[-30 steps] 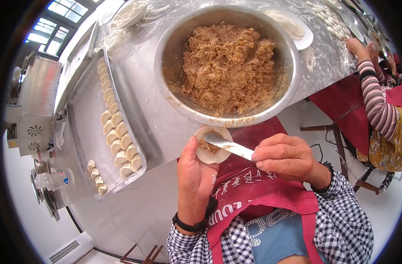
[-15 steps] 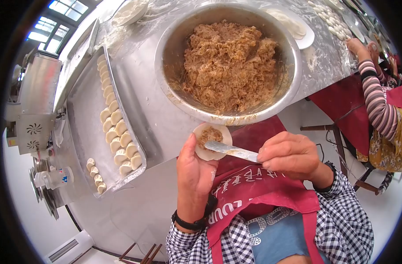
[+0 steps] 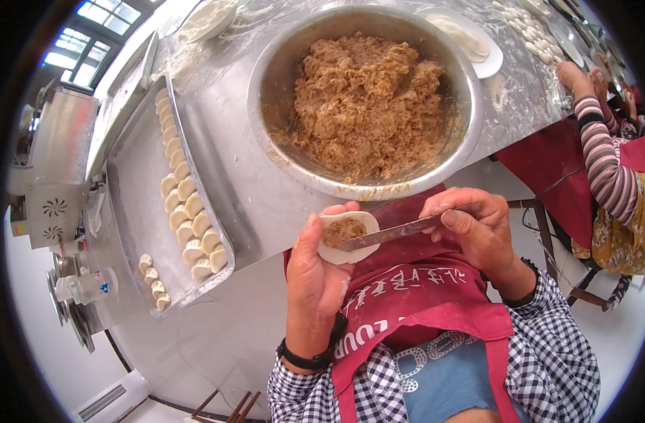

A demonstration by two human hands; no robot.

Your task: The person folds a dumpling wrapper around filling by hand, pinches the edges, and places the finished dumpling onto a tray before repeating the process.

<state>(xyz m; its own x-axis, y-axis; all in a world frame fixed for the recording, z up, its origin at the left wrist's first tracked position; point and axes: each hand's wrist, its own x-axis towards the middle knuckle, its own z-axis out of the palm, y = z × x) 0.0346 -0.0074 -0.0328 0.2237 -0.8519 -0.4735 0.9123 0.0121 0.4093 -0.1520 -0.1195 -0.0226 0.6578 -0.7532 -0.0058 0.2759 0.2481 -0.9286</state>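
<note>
A round dumpling wrapper [image 3: 365, 256] lies cupped in my left hand [image 3: 315, 275], its edges curling up. Brown filling [image 3: 342, 231] sits in the middle of it. My right hand [image 3: 474, 229] grips a flat metal spatula [image 3: 400, 231], whose tip touches the filling at the wrapper's right side. Just beyond both hands stands a big steel bowl [image 3: 266, 144], heaped with brown minced filling [image 3: 368, 106].
On the left, a metal tray [image 3: 135, 190] holds rows of folded dumplings [image 3: 185, 187]. A white plate of wrappers [image 3: 470, 42] is behind the bowl. Small dough pieces [image 3: 534, 32] lie at the far right, near a co-worker's hands [image 3: 580, 77]. A floury bowl [image 3: 208, 20] stands at the back.
My right hand has turned the spatula onto its edge and shifted its grip. The wrapper has curled up more in my left hand, whose fingertips now show behind it.
</note>
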